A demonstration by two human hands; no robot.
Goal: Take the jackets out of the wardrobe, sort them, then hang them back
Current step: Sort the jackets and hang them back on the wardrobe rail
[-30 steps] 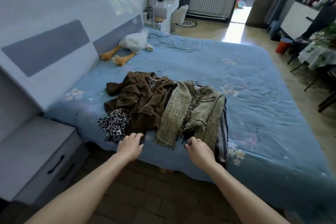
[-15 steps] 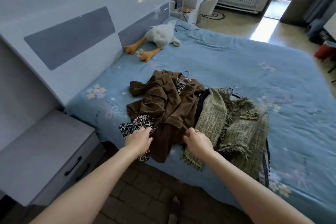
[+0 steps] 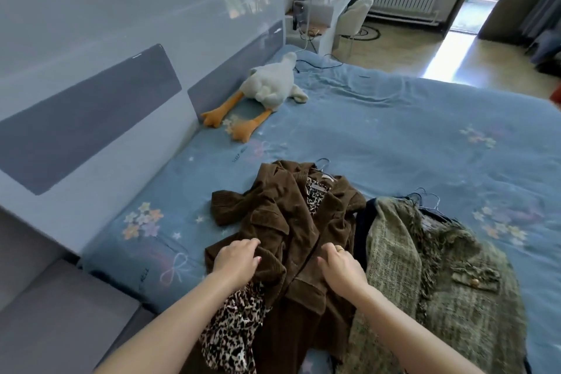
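Head view. A brown corduroy jacket (image 3: 291, 234) lay crumpled on the blue bed (image 3: 394, 136), well apart from the plush goose (image 3: 267, 85) by the headboard (image 3: 91, 106). Just right of the brown jacket lay a green tweed jacket (image 3: 449, 282); a leopard-print garment (image 3: 233, 331) showed at its lower left. The left hand (image 3: 236, 261) rested on the brown jacket, fingers bent onto the cloth; the right hand (image 3: 340, 270) likewise. Whether either grip pinched fabric could not be told.
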